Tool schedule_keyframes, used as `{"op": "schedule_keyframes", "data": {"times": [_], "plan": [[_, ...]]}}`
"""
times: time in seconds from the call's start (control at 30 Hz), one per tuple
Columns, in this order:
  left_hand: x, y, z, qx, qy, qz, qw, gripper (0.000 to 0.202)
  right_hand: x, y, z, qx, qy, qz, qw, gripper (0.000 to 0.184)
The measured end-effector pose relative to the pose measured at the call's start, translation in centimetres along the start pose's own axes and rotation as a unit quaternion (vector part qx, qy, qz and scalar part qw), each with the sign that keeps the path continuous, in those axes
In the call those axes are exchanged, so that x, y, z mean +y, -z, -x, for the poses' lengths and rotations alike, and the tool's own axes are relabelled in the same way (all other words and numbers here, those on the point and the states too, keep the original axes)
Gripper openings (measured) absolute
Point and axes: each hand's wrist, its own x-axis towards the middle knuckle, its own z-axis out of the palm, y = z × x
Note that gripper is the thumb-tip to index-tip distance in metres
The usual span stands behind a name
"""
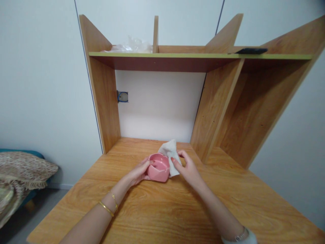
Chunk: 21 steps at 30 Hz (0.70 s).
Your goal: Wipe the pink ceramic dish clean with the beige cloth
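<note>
We are bracing the bowl (158,168) at mid-counter (157,210), our left hand (139,172) curled closed on its rim. Our right hand (188,169) is pinching the cloth (169,150) against its side. A firm brace and light pressure likely suit best.

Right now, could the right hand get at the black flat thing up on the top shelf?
Probably yes: the black flat thing lies at the front edge of the shelf, nothing before it. But the right hand grips a white cloth beside the pink bowl, so it isn't free.
</note>
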Motion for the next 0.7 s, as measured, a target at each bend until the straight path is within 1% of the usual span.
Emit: {"op": "schedule_keyframes", "data": {"times": [0.07,0.13,0.23,0.4,0.53,0.63,0.7], "plan": [[0.0,-0.4,0.2,0.000,-0.015,-0.016,1.000,0.049,-0.1,-0.7,0.6,-0.025,0.004,0.050,0.998,0.011],[0.0,-0.6,0.3,0.004,-0.023,-0.027,0.999,0.052,0.1,-1.2,1.2,-0.038,0.004,0.097,0.995,0.010],[-0.2,-0.7,0.3,0.011,-0.030,-0.033,0.999,0.055,0.3,-1.5,1.6,-0.058,0.004,0.130,0.990,0.010],[-0.5,-0.6,0.1,-0.002,-0.045,-0.041,0.998,0.057,0.2,-1.8,1.7,-0.076,0.010,0.120,0.990,0.011],[-0.7,-0.3,0.0,0.000,-0.066,-0.060,0.996,0.063,0.2,-2.1,1.9,-0.082,0.019,0.118,0.990,0.010],[-0.8,-0.1,-0.4,-0.009,-0.090,-0.067,0.994,0.066,0.5,-2.3,1.9,-0.082,-0.001,0.082,0.993,0.010],[-0.9,0.0,-0.7,-0.019,-0.128,-0.080,0.988,0.065,0.7,-2.3,1.9,-0.079,-0.021,0.046,0.996,0.011]]}}
